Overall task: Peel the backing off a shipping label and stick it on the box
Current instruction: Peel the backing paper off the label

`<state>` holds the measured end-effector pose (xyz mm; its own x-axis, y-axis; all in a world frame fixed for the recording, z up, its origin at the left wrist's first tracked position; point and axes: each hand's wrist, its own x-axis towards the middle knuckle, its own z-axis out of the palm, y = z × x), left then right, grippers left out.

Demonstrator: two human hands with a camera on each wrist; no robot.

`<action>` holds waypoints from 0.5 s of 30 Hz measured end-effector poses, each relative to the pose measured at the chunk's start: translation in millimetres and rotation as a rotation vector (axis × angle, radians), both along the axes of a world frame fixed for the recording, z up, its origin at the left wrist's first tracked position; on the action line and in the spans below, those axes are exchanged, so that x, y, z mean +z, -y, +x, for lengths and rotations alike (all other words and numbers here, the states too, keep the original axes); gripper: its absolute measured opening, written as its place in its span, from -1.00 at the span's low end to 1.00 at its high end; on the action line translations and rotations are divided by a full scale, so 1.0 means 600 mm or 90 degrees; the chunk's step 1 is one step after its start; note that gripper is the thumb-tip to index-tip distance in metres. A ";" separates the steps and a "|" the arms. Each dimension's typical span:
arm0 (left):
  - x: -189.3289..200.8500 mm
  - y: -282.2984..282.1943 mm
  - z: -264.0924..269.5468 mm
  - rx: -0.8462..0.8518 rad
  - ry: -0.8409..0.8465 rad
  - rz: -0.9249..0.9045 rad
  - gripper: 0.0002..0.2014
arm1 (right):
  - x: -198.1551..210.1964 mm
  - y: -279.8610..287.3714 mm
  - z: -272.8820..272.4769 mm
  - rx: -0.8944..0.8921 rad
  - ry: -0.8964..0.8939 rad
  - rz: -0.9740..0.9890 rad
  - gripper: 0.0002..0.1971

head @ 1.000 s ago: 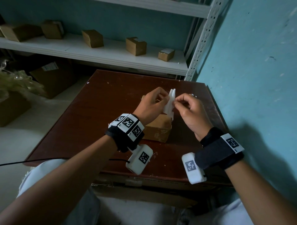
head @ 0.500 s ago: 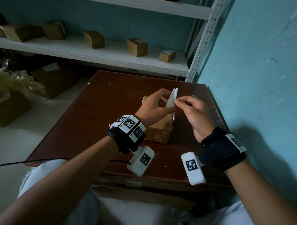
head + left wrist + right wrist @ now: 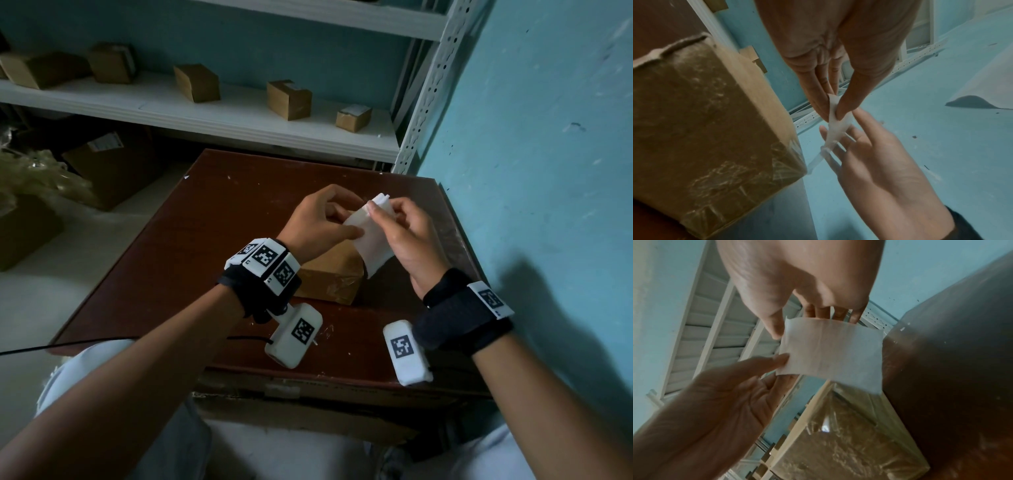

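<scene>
I hold a white shipping label (image 3: 371,241) with both hands just above a small taped cardboard box (image 3: 329,277) on the brown table (image 3: 191,240). My left hand (image 3: 352,222) pinches the label's left edge between thumb and fingers. My right hand (image 3: 376,212) pinches its top corner, where two layers seem to part. In the left wrist view the left hand (image 3: 831,110) pinches the label (image 3: 835,125) edge-on beside the box (image 3: 705,121), with the right hand (image 3: 838,141) below. In the right wrist view the label (image 3: 830,350) hangs flat over the box (image 3: 838,434).
A teal wall (image 3: 531,171) runs along the table's right edge. Behind the table a white shelf (image 3: 212,116) carries several small cardboard boxes. Larger cartons (image 3: 109,164) and crumpled plastic wrap lie on the floor to the left.
The label has turned from upright and edge-on to showing its broad face, hanging lower over the box. Both hands stayed on it and shifted slightly.
</scene>
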<state>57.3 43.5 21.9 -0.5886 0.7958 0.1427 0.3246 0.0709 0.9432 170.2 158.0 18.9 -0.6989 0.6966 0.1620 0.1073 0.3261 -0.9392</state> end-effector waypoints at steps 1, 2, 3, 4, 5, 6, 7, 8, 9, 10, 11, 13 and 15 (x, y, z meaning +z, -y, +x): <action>0.002 0.002 -0.002 0.004 0.005 0.003 -0.57 | -0.001 -0.001 0.000 0.006 -0.005 -0.004 -0.69; 0.004 0.003 -0.006 0.009 0.008 0.006 -0.56 | -0.003 -0.002 0.000 0.009 -0.015 -0.008 -0.69; 0.006 0.005 -0.009 0.016 0.017 0.011 -0.56 | -0.003 -0.002 0.000 0.008 -0.024 -0.016 -0.70; 0.008 0.007 -0.012 0.023 0.032 0.019 -0.56 | -0.004 -0.001 0.000 0.005 -0.030 -0.030 -0.72; 0.009 0.008 -0.014 0.030 0.051 0.028 -0.57 | -0.004 0.000 -0.001 0.002 -0.033 -0.048 -0.73; 0.010 0.009 -0.016 0.037 0.068 0.036 -0.57 | -0.004 0.000 -0.002 0.001 -0.035 -0.067 -0.74; 0.010 0.009 -0.017 0.045 0.083 0.043 -0.58 | -0.004 0.002 -0.003 0.003 -0.039 -0.088 -0.74; 0.009 0.010 -0.017 0.052 0.093 0.049 -0.59 | -0.004 0.004 -0.003 0.005 -0.045 -0.108 -0.74; 0.009 0.010 -0.017 0.058 0.103 0.056 -0.59 | -0.003 0.006 -0.005 0.006 -0.054 -0.124 -0.75; 0.007 0.009 -0.017 0.066 0.114 0.062 -0.60 | -0.003 0.008 -0.006 0.005 -0.061 -0.134 -0.75; 0.007 0.008 -0.017 0.074 0.126 0.067 -0.60 | -0.002 0.010 -0.007 0.006 -0.067 -0.140 -0.76; 0.006 0.007 -0.018 0.090 0.146 0.072 -0.59 | -0.002 0.010 -0.008 0.015 -0.073 -0.141 -0.77; 0.006 0.006 -0.019 0.095 0.145 0.072 -0.59 | 0.000 0.010 -0.008 0.016 -0.070 -0.144 -0.79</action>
